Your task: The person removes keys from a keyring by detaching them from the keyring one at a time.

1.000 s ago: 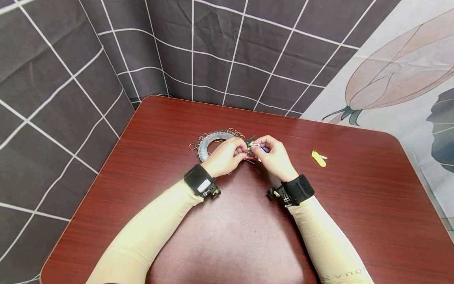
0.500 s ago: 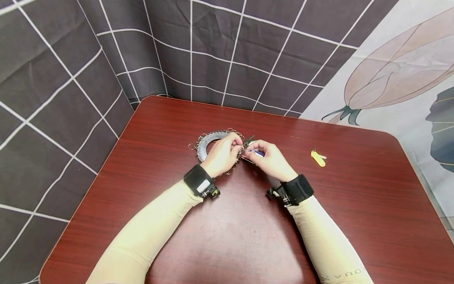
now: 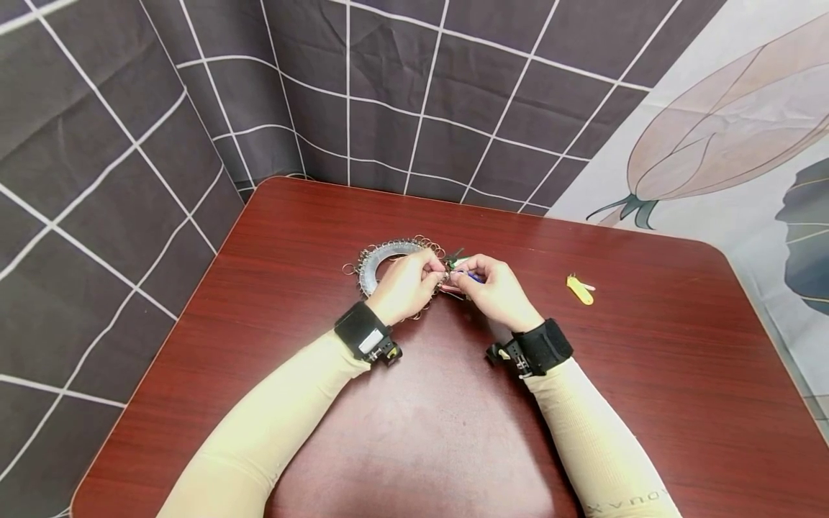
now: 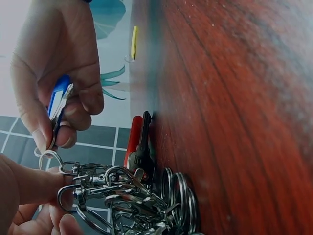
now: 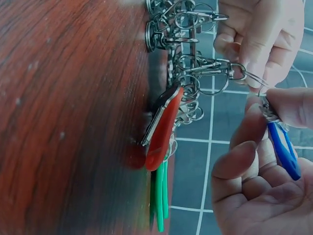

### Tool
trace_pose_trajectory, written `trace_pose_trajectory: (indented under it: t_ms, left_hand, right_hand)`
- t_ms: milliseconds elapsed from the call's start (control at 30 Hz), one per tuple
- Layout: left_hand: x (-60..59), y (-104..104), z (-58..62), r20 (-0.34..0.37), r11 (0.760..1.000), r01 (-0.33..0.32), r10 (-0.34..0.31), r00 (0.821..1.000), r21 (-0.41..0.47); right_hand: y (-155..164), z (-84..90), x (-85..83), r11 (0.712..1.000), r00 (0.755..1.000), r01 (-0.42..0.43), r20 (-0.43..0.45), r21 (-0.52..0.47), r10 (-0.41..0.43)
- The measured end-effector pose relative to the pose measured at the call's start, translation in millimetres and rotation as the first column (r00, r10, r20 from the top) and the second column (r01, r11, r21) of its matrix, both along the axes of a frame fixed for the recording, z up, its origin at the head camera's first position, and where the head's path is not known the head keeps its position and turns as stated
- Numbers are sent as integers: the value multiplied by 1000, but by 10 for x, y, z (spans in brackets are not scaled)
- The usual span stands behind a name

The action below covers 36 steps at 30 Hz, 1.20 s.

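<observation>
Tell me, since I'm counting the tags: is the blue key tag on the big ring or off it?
Cannot tell. The right hand pinches the blue key tag by a small split ring at a clasp the left hand holds; whether they are linked is unclear.

You face a red-brown wooden counter (image 3: 648, 374); grey checked cloth (image 3: 129, 144) hangs behind, flower-print cloth (image 3: 725, 129) at right.

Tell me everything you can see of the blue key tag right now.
The blue key tag is a slim, flat, elongated piece that looks like glossy plastic, with a small metal ring at its top end. The right hand pinches it between thumb and fingers, above the table, not resting on it. Its ring meets a metal clasp that the left hand holds. Whether the two are hooked together cannot be told.
</observation>
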<state>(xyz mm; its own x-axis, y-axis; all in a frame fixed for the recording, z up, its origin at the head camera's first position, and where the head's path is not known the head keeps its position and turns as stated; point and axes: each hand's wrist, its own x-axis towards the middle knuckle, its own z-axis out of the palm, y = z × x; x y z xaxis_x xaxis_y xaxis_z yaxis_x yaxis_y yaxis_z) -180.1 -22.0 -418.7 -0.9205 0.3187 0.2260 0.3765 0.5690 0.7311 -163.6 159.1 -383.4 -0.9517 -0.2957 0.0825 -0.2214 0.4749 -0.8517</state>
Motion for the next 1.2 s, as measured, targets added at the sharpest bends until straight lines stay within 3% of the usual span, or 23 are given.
trace_pose_trajectory:
  t_ms: [67,300,667,867,1200]
  left_hand:
    - [-4,4,-7,-3,1000,13,-13,1000,-6]
    - [-35,19,-55,-24,999,46,-46,999,-13]
    - [-52,16,-69,-92,993,112,-115,989,-41]
    - [-52,19,-73,-81,998,62,-64,995,-27]
    - [-32,18,-64,-40,999,-49,49,998,10]
  right_hand:
    - [-3,6,4,1000,1000,13,-7,-1,-13]
    - [115,-356,-178,997,998,45,-44,-56,-48]
    - [110,-357,-183,993,993,93,-70,-69,-98]
    - [119,-367,-184,994,995,79,-61,-75,-84]
    - [120,-397,-193,999,1000,-9,-22,-34,8]
